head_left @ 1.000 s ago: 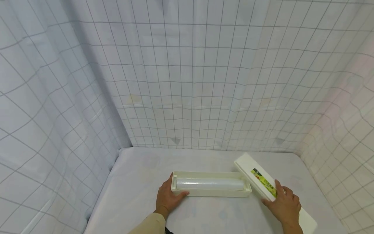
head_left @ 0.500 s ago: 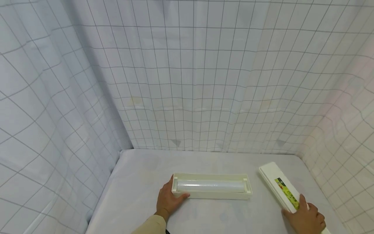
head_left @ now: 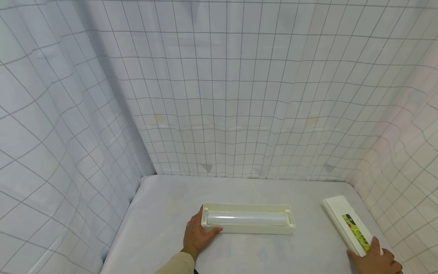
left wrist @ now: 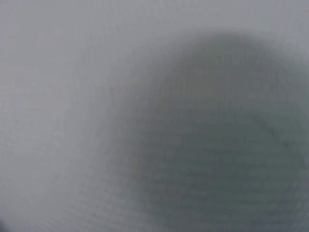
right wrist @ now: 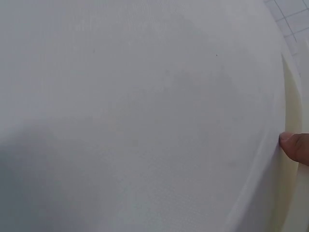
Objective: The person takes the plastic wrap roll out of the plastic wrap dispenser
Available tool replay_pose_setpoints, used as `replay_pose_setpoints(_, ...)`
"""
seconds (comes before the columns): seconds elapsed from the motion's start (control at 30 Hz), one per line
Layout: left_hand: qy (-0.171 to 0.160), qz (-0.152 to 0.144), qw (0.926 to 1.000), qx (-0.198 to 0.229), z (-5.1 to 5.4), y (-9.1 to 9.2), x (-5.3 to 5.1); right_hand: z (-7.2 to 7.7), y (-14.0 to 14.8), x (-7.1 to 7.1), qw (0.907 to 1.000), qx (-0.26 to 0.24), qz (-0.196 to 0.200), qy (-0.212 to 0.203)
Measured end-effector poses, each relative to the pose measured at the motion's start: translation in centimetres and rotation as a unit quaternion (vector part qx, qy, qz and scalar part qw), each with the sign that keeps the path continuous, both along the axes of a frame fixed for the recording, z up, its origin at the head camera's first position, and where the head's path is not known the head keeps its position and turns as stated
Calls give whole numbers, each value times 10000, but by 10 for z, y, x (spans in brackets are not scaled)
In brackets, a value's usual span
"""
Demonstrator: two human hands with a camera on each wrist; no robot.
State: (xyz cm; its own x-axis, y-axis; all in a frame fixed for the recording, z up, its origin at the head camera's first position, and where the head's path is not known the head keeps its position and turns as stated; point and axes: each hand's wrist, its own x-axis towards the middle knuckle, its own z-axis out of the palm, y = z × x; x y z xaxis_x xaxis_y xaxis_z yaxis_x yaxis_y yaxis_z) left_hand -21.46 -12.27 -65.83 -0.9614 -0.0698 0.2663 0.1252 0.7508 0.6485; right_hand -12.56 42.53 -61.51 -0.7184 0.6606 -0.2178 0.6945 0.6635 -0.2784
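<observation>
A long cream-white box (head_left: 253, 229) lies lengthwise on the table, with a shiny roll of clear film (head_left: 248, 218) inside it. My left hand (head_left: 197, 235) grips the box's left end, thumb along the front wall and the other fingers partly hidden behind. At the lower right, my right hand (head_left: 376, 262) holds the box's white lid (head_left: 350, 226), which lies slanted and apart from the box. A green and yellow label (head_left: 356, 233) runs along its top. In the right wrist view, the thumb (right wrist: 295, 146) presses the lid's edge (right wrist: 291, 104). The left wrist view shows only blurred, shaded white.
A white cloth covers the table (head_left: 164, 213). Hanging white sheets with a dark grid stand at the back (head_left: 226, 114), on the left (head_left: 61, 152) and on the right (head_left: 407, 160). The lid is near the right sheet.
My right hand has moved the lid rightward and toward me, away from the box's right end. My left hand and the box have stayed in place.
</observation>
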Motion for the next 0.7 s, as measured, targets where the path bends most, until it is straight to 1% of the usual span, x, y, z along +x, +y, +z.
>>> replay_pose_setpoints(0.13,-86,-3,10000,-3,0,0,0,-1,7,0,9996,85,-40,-257)
replay_pose_setpoints(0.2,-108,4,9999,-22,0,0,0,-3,10,0,9994,91,-116,-299)
replay_pose_setpoints(0.3,-111,-10,9999,-20,1,2,0,-7,15,2,9993,38,-280,-228)
replay_pose_setpoints(0.4,-111,-14,9999,2,2,2,1,-9,18,4,9993,-10,-328,-149)
replay_pose_setpoints(0.5,-97,-26,9999,-13,3,2,2,-11,21,6,9995,-29,-250,-182)
replay_pose_setpoints(0.7,-130,36,9999,11,3,1,1,-16,26,8,9997,-17,71,-226)
